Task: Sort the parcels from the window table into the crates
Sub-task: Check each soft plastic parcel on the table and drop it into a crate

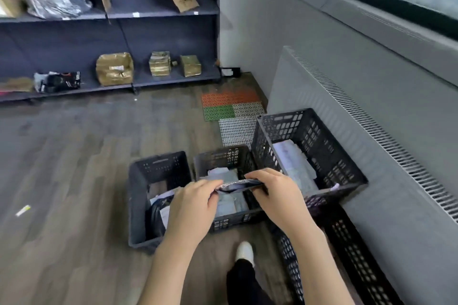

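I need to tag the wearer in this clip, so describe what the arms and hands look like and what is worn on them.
Both forearms are bare as far as the picture shows: no sleeves, no gloves. The left hand and the right hand carry no visible rings, watch or bracelet, and no markings. The nails are too blurred to judge. Lower down, a dark trouser leg and a white shoe show.

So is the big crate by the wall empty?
No. The big crate already holds pale, flat parcels lying inside it. How many cannot be told.
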A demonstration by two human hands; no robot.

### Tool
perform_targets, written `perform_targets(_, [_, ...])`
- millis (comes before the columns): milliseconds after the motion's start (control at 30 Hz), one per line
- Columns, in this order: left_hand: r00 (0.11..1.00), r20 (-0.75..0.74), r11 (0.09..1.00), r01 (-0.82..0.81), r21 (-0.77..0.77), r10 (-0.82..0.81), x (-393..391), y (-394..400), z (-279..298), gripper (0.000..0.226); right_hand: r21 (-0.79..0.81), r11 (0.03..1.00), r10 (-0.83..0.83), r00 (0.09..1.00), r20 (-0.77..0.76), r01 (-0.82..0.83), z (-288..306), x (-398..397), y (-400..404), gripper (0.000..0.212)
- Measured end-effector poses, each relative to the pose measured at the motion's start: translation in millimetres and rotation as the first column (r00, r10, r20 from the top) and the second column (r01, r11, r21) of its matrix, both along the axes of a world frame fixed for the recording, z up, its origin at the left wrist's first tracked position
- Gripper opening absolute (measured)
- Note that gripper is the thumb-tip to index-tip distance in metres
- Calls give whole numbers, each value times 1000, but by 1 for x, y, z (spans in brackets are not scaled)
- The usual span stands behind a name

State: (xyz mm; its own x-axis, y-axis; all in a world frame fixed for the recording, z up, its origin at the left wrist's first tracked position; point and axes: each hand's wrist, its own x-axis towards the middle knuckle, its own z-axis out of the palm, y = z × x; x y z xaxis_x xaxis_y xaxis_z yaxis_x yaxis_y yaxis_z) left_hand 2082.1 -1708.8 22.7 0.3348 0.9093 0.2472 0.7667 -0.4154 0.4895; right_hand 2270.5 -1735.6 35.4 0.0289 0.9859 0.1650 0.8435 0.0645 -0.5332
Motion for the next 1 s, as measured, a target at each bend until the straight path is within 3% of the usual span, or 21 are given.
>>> perform_targets(300, [993, -90, 948, 46, -316, -78, 63, 152, -125, 28, -366, 930, -16, 1000, -1, 15, -136, 56, 154, 35])
perform_targets(533, [987, -70, 830, 84, -551, -146, 114, 255, -245, 44, -555, 832, 109, 980, 167, 2, -256, 104, 258, 42])
perform_targets(733, [913, -238, 814, 149, -561, -331, 134, 288, -384, 45, -653, 757, 220, 948, 230, -17, -389, 123, 297, 56])
perform_targets(1000, [785, -376, 795, 230, -561, -492, 147, 282, -606, 49, -792, 611, 349, 901, 256, -12, -595, 129, 283, 71])
